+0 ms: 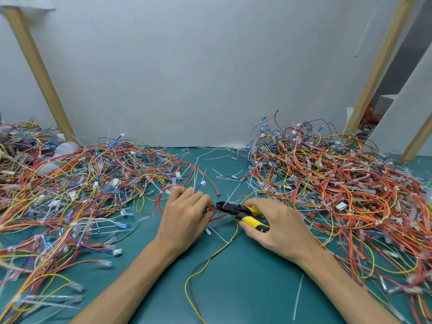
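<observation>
I watch the left hand (184, 218) pinch a small harness of red wires (210, 208) right at the black nose of the cutters (236, 209). The right hand (280, 228) grips the cutters, fingers curled round both yellow rubbery handles. The harness lies mid-table on the green mat (245, 277), between the left heap (70, 183) and the right heap (339, 183).

My worry is that the blades bite soft insulation rather than the stiff white cable tie. I think the tie sits in the nose, though it is too fine to be sure. The left fingertips are just beside the blades. These thin, slick, springy wires could slip, and a clipped end could fly into the tangle.
</observation>
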Action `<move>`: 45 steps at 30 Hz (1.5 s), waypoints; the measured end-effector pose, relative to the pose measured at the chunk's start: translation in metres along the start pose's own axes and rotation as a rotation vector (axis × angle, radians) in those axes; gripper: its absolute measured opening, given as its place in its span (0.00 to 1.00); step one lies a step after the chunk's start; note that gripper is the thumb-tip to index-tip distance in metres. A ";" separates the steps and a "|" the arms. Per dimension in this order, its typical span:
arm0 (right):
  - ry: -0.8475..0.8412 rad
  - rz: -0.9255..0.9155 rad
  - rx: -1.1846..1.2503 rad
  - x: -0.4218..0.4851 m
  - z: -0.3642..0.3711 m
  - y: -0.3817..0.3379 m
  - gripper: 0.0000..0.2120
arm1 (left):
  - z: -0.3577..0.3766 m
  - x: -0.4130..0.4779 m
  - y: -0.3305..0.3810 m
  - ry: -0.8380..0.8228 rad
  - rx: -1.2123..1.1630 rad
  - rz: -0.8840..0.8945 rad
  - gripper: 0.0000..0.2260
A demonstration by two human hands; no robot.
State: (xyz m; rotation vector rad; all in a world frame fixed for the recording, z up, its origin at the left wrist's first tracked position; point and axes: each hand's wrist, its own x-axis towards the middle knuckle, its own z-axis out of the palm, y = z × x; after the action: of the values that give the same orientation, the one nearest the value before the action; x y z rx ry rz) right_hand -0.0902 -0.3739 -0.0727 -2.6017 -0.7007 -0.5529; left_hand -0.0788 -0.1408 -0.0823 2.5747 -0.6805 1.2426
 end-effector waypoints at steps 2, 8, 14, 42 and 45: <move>0.003 0.019 -0.002 0.000 0.002 0.001 0.17 | 0.000 -0.001 0.001 -0.042 -0.046 -0.031 0.06; -0.025 0.047 -0.026 0.000 0.006 0.006 0.19 | 0.003 -0.004 0.001 -0.167 -0.207 -0.108 0.12; -0.043 0.008 -0.016 0.001 0.005 0.009 0.21 | 0.007 -0.005 -0.001 -0.166 -0.225 -0.088 0.08; 0.026 0.008 -0.010 -0.001 0.000 0.008 0.18 | 0.001 -0.002 0.004 -0.113 -0.237 -0.111 0.09; 0.020 0.022 0.003 -0.001 0.000 0.008 0.18 | -0.001 -0.003 0.004 -0.147 -0.305 -0.207 0.12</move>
State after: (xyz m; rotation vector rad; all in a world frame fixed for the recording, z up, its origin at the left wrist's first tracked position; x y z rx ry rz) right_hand -0.0868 -0.3803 -0.0749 -2.5945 -0.6648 -0.5694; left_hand -0.0831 -0.1428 -0.0839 2.4234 -0.5622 0.8222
